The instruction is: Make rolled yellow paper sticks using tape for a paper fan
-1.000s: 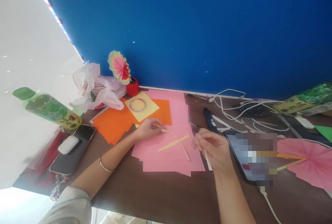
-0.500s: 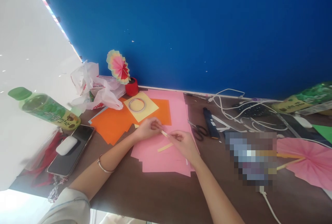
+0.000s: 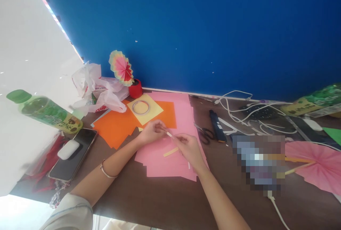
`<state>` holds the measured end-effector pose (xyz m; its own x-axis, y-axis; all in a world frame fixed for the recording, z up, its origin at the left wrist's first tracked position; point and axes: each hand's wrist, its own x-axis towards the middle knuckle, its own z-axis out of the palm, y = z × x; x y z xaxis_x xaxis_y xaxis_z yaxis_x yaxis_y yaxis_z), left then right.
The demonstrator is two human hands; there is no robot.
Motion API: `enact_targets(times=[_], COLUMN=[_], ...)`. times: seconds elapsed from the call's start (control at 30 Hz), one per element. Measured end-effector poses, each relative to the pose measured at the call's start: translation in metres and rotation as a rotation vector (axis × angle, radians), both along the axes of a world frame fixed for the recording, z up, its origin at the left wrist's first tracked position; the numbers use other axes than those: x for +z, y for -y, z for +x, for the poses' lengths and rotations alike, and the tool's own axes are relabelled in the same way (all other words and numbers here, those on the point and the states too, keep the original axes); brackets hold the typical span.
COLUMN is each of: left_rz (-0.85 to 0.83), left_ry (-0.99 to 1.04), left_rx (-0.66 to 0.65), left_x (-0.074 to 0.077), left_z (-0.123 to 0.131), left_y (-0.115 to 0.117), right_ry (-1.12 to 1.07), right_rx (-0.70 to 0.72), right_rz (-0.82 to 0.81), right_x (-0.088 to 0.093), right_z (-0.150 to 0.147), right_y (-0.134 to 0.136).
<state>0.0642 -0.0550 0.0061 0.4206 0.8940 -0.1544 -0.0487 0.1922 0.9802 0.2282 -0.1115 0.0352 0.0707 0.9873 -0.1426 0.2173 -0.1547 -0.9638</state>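
Observation:
Between my two hands a short, narrow pale strip (image 3: 169, 134) is stretched, held over the pink paper sheets (image 3: 160, 166). My left hand (image 3: 152, 133) pinches its upper left end, and my right hand (image 3: 188, 148) pinches the lower right end. The strip looks like paper or tape; which one I cannot tell. Below it a yellow paper strip (image 3: 170, 152) lies on the pink sheets, partly under my right hand. A small white strip (image 3: 189, 165) lies near my right wrist. Black-handled scissors (image 3: 205, 135) rest just right of the pink sheets.
Orange sheets (image 3: 114, 127) and a yellow square (image 3: 151, 105) bearing a tape ring (image 3: 140, 107) lie behind my left hand. At left are a bottle (image 3: 48, 112) and phone (image 3: 86, 144). A box cutter (image 3: 217, 127), cables (image 3: 231, 116) and pink paper fan (image 3: 317, 162) are at right.
Both hands stay almost in place, still pinching the pale strip, which shows slightly whiter between the fingers. The view has shifted very slightly.

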Motion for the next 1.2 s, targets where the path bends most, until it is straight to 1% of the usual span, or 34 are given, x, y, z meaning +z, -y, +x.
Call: enact_targets(times=[0.27,0.43,0.63,0.8,0.93,1.07,1.2], left_rz=[-0.018,-0.025,-0.011,0.001,0.010,0.002,0.007], left_ry=[0.030,0.045,0.046,0.049,0.051,0.047,0.020], left_rx=[0.009,0.002,-0.007,-0.005,0.000,-0.001,0.028], left_x=[0.0055,0.0045,0.0027,0.0048,0.0066,0.0052,0.0041], left_z=[0.0010,0.0007,-0.0003,-0.0001,0.0002,0.0009,0.0017], left_y=[0.0012,0.0010,0.0014,0.0013,0.0015,0.0023,0.0032], right_ry=[0.005,0.010,0.036,0.066,0.090,0.102,0.080], right_rx=[-0.025,-0.007,-0.036,-0.046,-0.043,-0.040,-0.018], right_rz=[-0.038,-0.051,-0.036,-0.057,-0.042,-0.048,-0.072], right_x=[-0.0017,-0.0012,-0.0024,-0.0039,-0.0029,-0.0012,0.0031], right_z=[0.0010,-0.0010,-0.0023,-0.0022,-0.0035,-0.0047,-0.0034], right_y=[-0.0015,-0.0009,-0.0025,-0.0022,-0.0014,-0.0014,0.0001])
